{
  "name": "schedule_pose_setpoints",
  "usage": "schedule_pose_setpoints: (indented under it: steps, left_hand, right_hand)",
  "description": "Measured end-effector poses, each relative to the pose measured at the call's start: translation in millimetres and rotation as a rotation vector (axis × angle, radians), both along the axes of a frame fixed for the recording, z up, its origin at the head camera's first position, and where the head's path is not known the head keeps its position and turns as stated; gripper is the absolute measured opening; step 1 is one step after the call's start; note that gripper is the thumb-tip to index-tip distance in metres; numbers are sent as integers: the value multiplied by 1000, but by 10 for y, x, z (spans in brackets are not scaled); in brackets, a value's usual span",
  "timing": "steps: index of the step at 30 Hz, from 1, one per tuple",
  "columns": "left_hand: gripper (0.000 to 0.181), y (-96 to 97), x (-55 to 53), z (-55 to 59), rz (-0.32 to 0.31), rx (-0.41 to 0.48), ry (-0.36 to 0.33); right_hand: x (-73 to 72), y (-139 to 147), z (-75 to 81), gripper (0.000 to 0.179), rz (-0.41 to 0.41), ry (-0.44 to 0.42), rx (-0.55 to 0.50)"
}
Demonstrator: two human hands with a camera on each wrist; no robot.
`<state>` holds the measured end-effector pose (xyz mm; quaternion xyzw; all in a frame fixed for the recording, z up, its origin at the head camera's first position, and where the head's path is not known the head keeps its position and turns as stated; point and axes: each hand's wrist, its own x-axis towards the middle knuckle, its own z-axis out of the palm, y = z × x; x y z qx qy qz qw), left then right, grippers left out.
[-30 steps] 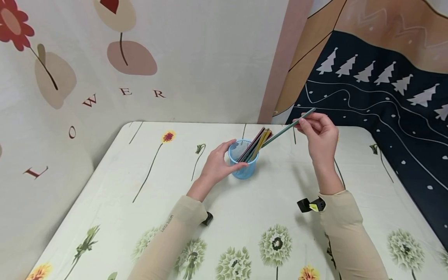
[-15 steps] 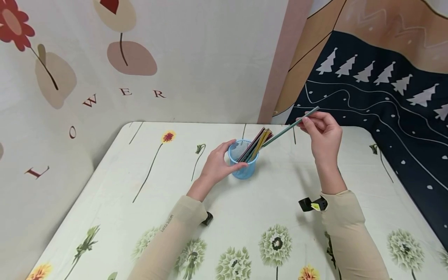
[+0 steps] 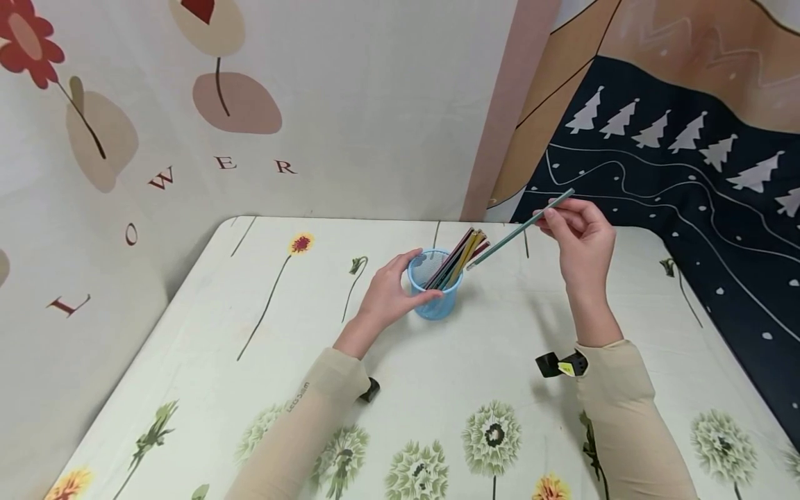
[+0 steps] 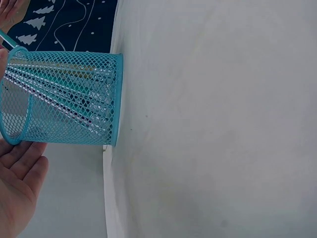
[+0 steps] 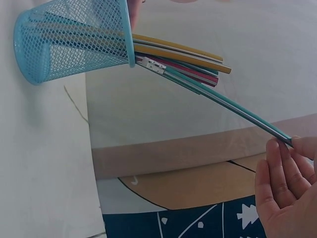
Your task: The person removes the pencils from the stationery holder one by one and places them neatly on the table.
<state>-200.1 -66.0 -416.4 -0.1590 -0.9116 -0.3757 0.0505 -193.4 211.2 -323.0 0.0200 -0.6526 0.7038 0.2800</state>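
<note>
- Here, a person's left hand (image 3: 394,293) grips a blue mesh cup (image 3: 437,305) near its top, thumb across the near side and fingers spread against the wall opposite.
- The cup stands upright on a bench (image 3: 500,347) covered in a pale flower print, toward the far edge.
- A bundle of pencils (image 3: 461,258), among them gold, dark red and teal, leans together inside the cup, the upper ends reaching past the rim on the right hand's side.
- The right hand (image 3: 586,243), raised above the bench, pinches a single teal pencil (image 3: 521,229) between thumb and fingertips near its upper end.
- That pencil slants down toward the cup, its lower end (pale and banded in the right wrist view) just beside the rim; whether the two touch cannot be told.
- Beige sleeves (image 3: 619,410) cover both forearms, with a small black device (image 3: 548,365) at the right cuff.
- Behind the bench hang a pale backdrop (image 3: 375,146) bearing red letters and, to the right, a navy panel (image 3: 650,167) with white trees.
</note>
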Motion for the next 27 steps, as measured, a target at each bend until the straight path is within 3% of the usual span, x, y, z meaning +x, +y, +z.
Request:
schedule_pose_setpoints:
  steps: [17, 27]
  left_hand:
    - [89, -7, -14, 30, 10, -16, 5]
    - [89, 2, 21, 9, 9, -20, -1]
  right_hand:
    - [-25, 29, -9, 11, 5, -42, 7]
    - [1, 69, -92, 19, -14, -135, 63]
